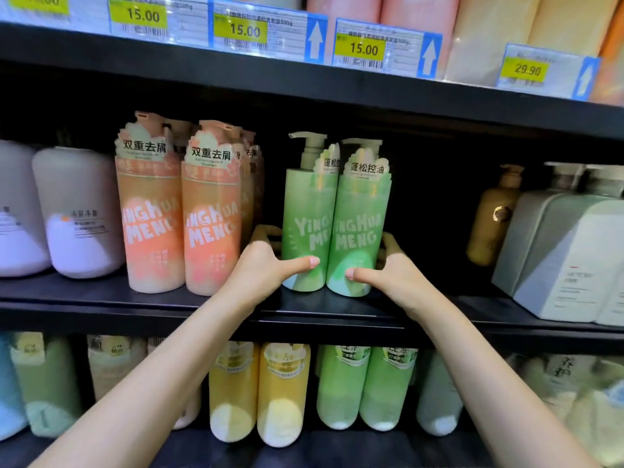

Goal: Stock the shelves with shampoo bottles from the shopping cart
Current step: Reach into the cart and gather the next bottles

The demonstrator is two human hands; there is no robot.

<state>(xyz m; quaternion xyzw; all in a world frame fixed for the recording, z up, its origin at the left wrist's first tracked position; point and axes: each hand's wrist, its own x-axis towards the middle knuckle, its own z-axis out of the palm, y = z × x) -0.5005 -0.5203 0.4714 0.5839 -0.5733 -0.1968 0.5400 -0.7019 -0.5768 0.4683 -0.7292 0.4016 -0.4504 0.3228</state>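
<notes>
Your left hand (pixel 261 261) and right hand (pixel 393 275) each clasp one green bottle (pixel 305 224), (pixel 361 231), touching upright near the middle shelf (pixel 169 300) front edge; dark open room lies right. Labels read "YINGHUA MENG", "蓬松控油".

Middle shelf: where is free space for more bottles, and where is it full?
Bare room lies right of the green bottles, up to the amber bottle and grey-white bottles. A narrow gap, where the left hand reaches, separates them from the orange bottles. Further left is crowded.
</notes>
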